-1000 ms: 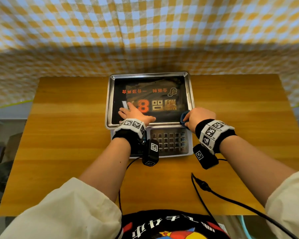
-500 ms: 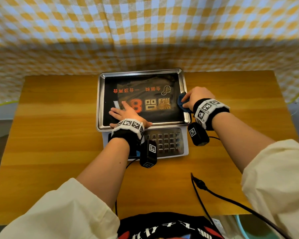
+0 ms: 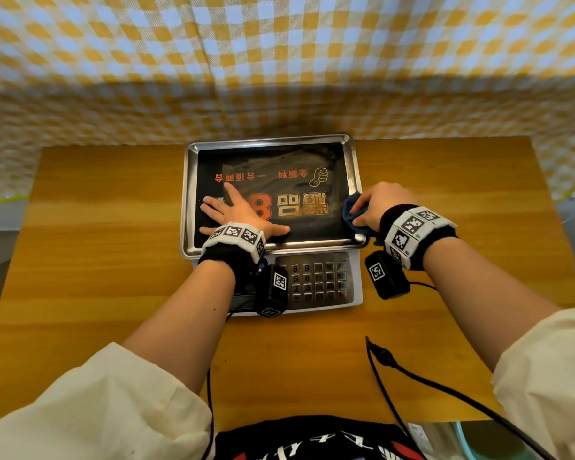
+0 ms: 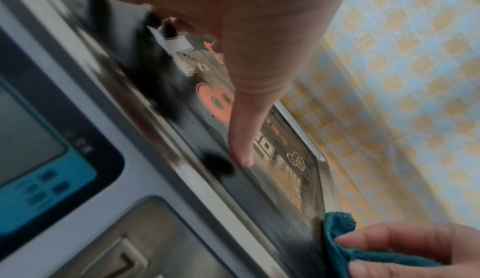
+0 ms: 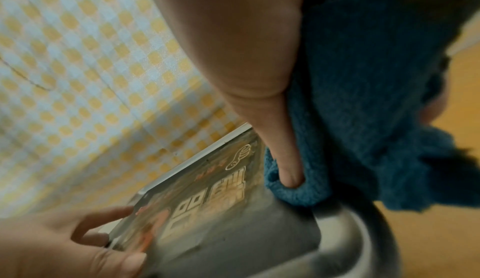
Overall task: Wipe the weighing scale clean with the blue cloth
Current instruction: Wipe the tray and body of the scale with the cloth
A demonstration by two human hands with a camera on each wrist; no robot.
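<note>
The weighing scale [image 3: 352,190] stands mid-table, a steel pan lined with a black printed sheet and a keypad [image 3: 316,280] at its near side. My left hand [image 3: 236,210] lies flat with spread fingers on the pan's left half. My right hand [image 3: 379,204] grips the bunched blue cloth [image 3: 354,214] against the pan's right rim, near its front corner. In the left wrist view the left hand [image 4: 259,57] rests on the sheet and the blue cloth [image 4: 340,239] shows at the lower right. In the right wrist view the right hand's [image 5: 249,57] thumb pins the blue cloth [image 5: 363,108] on the pan [image 5: 337,221].
The wooden table [image 3: 97,260] is bare either side of the scale. A black cable [image 3: 412,376] runs across its near right part. A yellow and blue checked curtain [image 3: 279,61] hangs right behind the table. The scale's display [image 4: 31,139] faces me.
My right hand went with the blue cloth along the pan's right rim, away from me and then back toward the front corner. The left hand stayed flat on the pan.
</note>
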